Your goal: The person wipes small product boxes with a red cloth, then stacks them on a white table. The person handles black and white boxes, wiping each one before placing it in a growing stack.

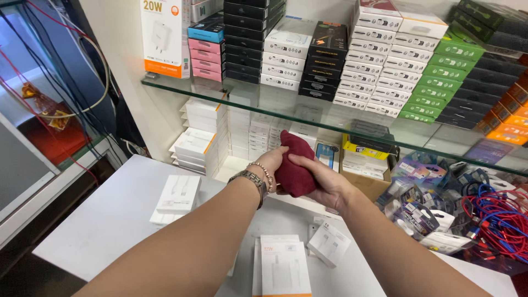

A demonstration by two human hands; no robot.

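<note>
A dark red cloth [295, 164], bunched into a lump, sits between both my hands just below the glass shelf [247, 103]. My left hand [270, 165] presses on its left side; a metal watch and a bead bracelet are on that wrist. My right hand [325, 186] cups the cloth from below and the right, fingers curled around it. Both arms reach forward over the white counter [110, 220].
Stacks of small boxes in white, black, pink, green and orange fill the glass shelf. More white boxes [201, 143] stand under it. Flat white boxes [283, 264] lie on the counter. Packaged cables and loose red and blue cables [498, 220] pile at right.
</note>
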